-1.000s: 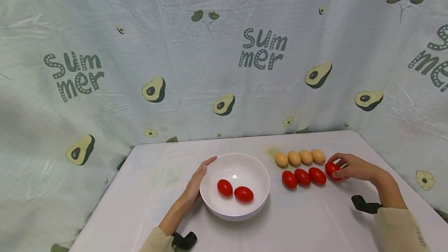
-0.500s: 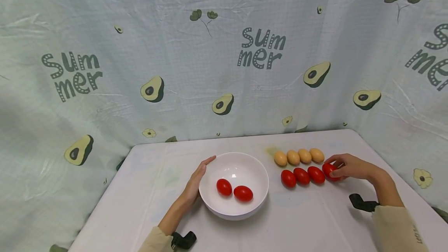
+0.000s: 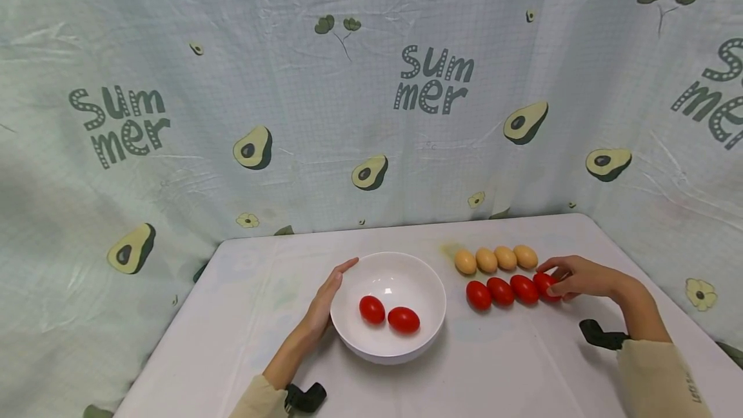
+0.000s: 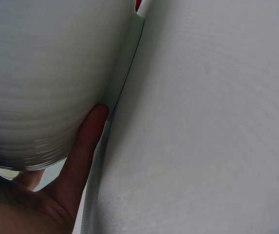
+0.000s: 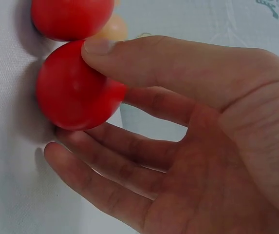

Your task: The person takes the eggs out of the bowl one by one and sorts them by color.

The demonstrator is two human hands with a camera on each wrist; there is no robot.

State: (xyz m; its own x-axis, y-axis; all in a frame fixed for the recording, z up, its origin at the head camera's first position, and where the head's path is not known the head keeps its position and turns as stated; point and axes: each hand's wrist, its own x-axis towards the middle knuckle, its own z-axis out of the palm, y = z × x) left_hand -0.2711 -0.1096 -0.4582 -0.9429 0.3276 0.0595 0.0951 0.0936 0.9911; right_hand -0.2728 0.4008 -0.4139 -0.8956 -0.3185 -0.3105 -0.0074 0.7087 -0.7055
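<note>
My left hand (image 3: 319, 308) rests along the left side of a white bowl (image 3: 383, 355), its fingers fairly straight. In the left wrist view the thumb (image 4: 88, 141) lies against the bowl's outer wall. Two red eggs (image 3: 372, 309) lie inside the bowl. At the right, my right hand (image 3: 589, 277) holds another red egg (image 3: 544, 284) between thumb and fingers. That egg sits at the right end of a row, close beside a second red egg (image 3: 525, 289). The right wrist view shows the thumb on top of the held egg (image 5: 73, 92) and the fingers beneath it.
Two more red eggs (image 3: 479, 295) continue the row to the left. Behind them stands a row of several tan eggs (image 3: 486, 260). A white cloth covers the table (image 3: 487, 366). A curtain (image 3: 313, 95) printed with avocados hangs around its back and sides.
My right hand has shifted slightly left with the red egg, bringing it up against the egg beside it. The left hand and the bowl have kept their places.
</note>
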